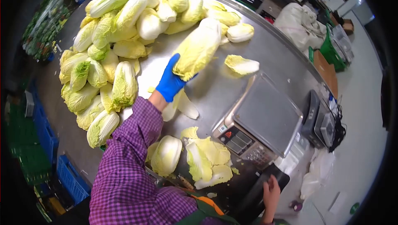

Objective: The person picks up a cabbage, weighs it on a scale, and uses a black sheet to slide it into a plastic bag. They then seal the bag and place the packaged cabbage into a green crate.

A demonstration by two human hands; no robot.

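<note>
My left hand [170, 80], in a blue glove, grips the leafy end of a large napa cabbage [201, 47], holding it over the metal table with its white base pointing away. Bare, with its fingers apart and nothing in them, my right hand [271, 192] is at the lower right beside a black surface [257, 192]. A big pile of cabbages [124, 18] covers the table's left and far side. Loose leaves [209, 158] and one cabbage [166, 155] lie near my body. Another loose leaf [242, 65] rests right of the held cabbage.
A scale [269, 115] with a flat metal plate stands right of centre on the steel table [207, 117]. Beyond the right edge are a black device [317, 119] with cables, a white sack [298, 24] and a green crate [331, 51]. Blue crates [72, 179] stand at lower left.
</note>
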